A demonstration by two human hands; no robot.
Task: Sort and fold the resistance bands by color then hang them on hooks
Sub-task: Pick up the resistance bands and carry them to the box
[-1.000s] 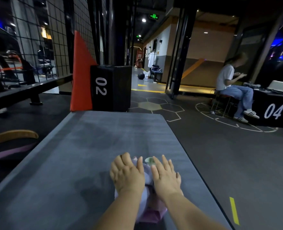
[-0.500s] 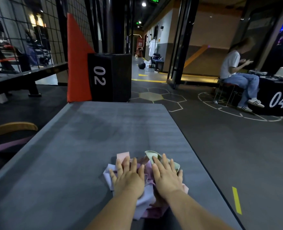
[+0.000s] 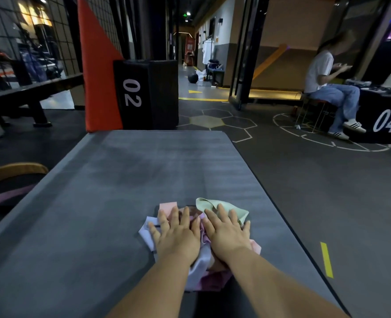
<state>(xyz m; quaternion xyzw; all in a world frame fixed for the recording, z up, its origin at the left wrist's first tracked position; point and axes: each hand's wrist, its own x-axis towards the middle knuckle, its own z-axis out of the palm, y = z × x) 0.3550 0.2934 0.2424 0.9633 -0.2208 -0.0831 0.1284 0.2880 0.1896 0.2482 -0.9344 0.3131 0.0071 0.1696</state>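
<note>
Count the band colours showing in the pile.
3: green beyond the right hand, pink beyond the left hand, lavender left of it. More may be hidden underneath.

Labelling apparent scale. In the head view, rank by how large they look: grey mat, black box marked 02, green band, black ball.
1. grey mat
2. black box marked 02
3. green band
4. black ball, distant, so true size unsure
</note>
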